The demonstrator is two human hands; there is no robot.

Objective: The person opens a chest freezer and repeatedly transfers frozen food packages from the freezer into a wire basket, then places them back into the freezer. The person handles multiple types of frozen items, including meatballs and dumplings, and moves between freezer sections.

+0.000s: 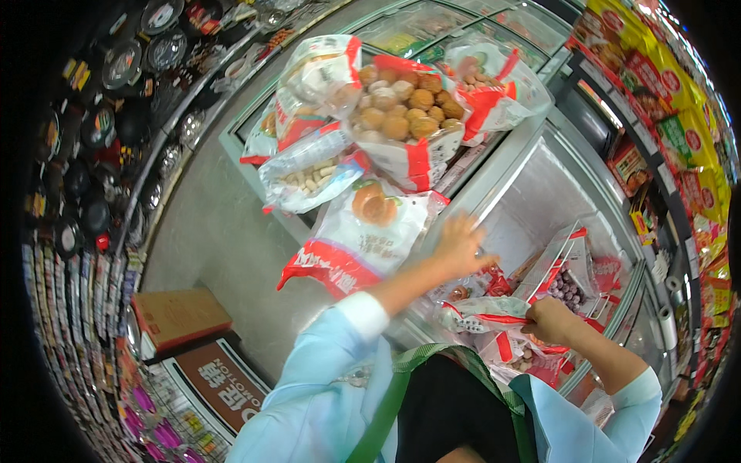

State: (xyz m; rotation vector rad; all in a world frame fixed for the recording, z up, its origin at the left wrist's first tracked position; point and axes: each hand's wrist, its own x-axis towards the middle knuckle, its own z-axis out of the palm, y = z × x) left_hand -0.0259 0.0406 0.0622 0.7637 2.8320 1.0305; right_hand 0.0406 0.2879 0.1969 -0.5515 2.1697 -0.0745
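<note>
My left hand [463, 246], blurred, is over the near edge of the open chest freezer [515, 179], fingers apart and nothing in them. My right hand [550, 321] grips the edge of a red-and-white plastic food bag [492, 312] inside the freezer. Beyond that hand, a bag of dark purple round pieces [567, 289] lies by a white wire divider [535, 278]. A large printed bag [376, 231] sits left of my left hand. Farther off is a clear-fronted bag of brown balls [405, 107]. A bag of pale short sticks [312, 173] lies beside it.
More bags, one of small pinkish balls [477, 78], are piled on the freezer top. Glass-lidded freezers [417, 29] continue behind. Shelves of yellow packets [677, 127] stand right; pans [121, 63] hang left. A cardboard box [179, 318] and a brown sign [220, 382] are lower left.
</note>
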